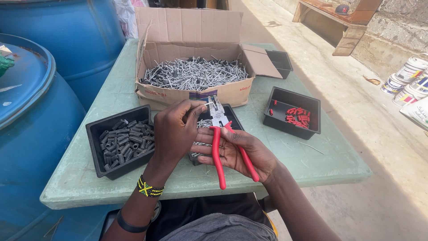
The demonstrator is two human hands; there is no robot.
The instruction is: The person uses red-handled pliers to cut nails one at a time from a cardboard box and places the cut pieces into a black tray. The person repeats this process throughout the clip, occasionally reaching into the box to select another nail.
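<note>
My right hand grips red-handled pliers, jaws pointing away from me over a black tray of nails. My left hand pinches a small metal piece at the plier jaws; what it is exactly is too small to tell. Left of my hands a black tray holds several dark grey plastic plugs. Behind my hands an open cardboard box is full of silver nails.
A black tray with several red plugs sits to the right on the green table; an empty black tray lies beyond it. Blue drums stand left. Paint buckets and a wooden bench are right.
</note>
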